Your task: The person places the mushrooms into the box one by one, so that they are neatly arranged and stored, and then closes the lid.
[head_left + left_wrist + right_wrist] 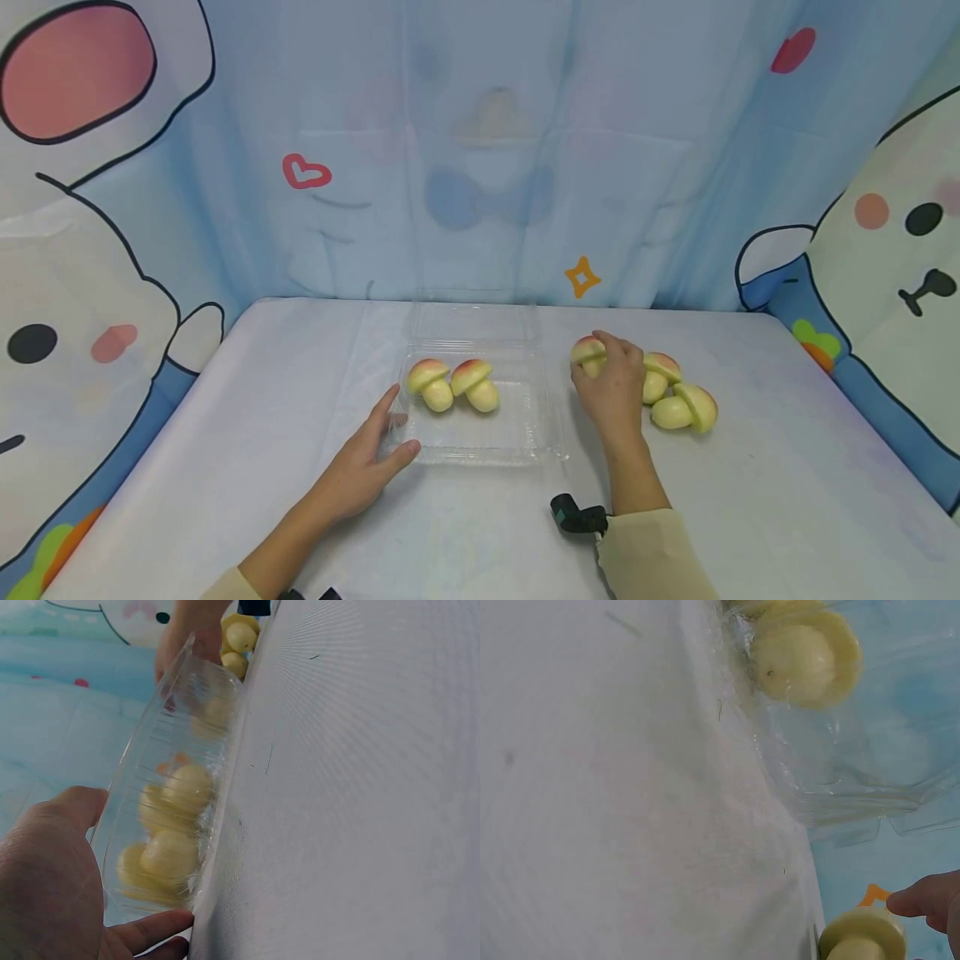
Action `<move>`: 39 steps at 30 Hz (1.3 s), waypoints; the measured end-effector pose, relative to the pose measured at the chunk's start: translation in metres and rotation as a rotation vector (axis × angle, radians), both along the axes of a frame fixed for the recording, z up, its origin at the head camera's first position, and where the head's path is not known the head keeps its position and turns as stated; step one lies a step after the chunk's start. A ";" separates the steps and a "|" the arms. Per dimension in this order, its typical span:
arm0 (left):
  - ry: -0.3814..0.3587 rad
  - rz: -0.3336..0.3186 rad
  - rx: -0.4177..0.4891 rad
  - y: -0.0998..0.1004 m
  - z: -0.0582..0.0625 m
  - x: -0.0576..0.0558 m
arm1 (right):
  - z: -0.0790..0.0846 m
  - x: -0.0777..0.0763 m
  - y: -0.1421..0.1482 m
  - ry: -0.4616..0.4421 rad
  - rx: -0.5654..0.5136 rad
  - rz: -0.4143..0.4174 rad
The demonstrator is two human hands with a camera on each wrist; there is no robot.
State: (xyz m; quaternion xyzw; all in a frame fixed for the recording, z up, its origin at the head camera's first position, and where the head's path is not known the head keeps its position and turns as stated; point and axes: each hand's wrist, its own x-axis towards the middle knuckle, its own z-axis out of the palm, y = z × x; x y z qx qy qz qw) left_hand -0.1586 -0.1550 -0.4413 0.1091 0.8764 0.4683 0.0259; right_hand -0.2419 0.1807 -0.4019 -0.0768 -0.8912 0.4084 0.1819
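A clear plastic clamshell container [517,425] lies with its lid raised toward the back, and two mushroom-shaped pieces [474,385] with yellow stems and reddish caps sit in its left half. My left hand [367,467] rests at the container's left front corner, thumb and fingers spread along its wall [127,765]. To the right of the container, my right hand [611,383] pinches another toy mushroom [587,352] by its cap. In the right wrist view, that mushroom [862,934] shows at the bottom, beside a finger.
Two more mushrooms [682,408] lie just right of my right hand, one partly behind it. A white cloth covers the table [225,433]. Behind hangs a pale blue printed curtain [360,225] at the table's back edge.
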 end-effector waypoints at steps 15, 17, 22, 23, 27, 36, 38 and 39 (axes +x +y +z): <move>-0.008 -0.001 0.004 0.000 0.000 0.000 | -0.014 -0.008 0.004 -0.073 -0.012 -0.046; -0.007 0.000 0.003 0.000 -0.001 -0.001 | -0.016 -0.009 0.005 -0.071 -0.014 -0.054; -0.007 0.003 0.003 0.000 -0.001 -0.001 | -0.021 -0.010 0.008 -0.038 -0.009 -0.067; -0.007 0.004 0.002 0.000 -0.001 -0.001 | -0.022 -0.010 0.009 -0.030 -0.013 -0.072; -0.003 0.006 -0.002 0.000 0.000 -0.001 | -0.025 -0.012 0.011 -0.008 -0.040 -0.083; -0.010 0.006 0.006 0.000 0.000 0.000 | -0.026 -0.011 0.010 0.024 -0.056 -0.084; -0.011 0.004 0.008 0.000 0.000 0.000 | -0.025 -0.010 0.010 0.036 -0.066 -0.083; -0.011 0.002 0.008 0.000 0.000 0.000 | -0.025 -0.009 0.009 0.043 -0.071 -0.083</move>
